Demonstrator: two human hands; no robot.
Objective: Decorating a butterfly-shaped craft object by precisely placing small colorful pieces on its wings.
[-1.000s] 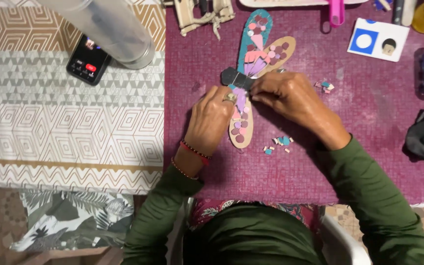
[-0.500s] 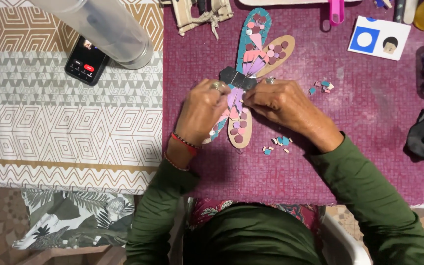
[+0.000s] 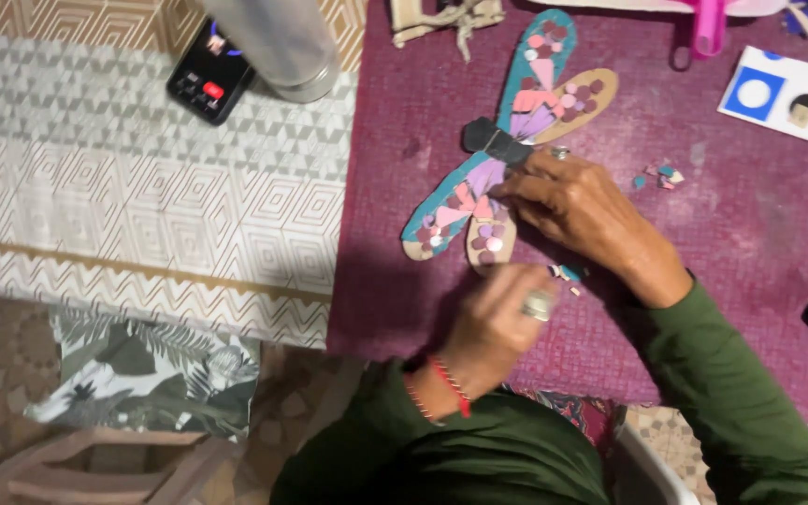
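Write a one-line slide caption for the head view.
Right hand presses on a butterfly-shaped mosaic cutout on a maroon mat; left hand hovers nearby.

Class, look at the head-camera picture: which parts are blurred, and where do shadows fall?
Head view: the left hand is smeared by motion blur; the right hand and the butterfly mosaic are sharper; a soft shadow lies on the purple mat left of the wings; the clear cylinder at the top looks blurred.

Two hands — left (image 3: 502,323), right (image 3: 577,201); one butterfly cutout (image 3: 507,140) — four wings; one remote (image 3: 206,79); one card (image 3: 783,93).
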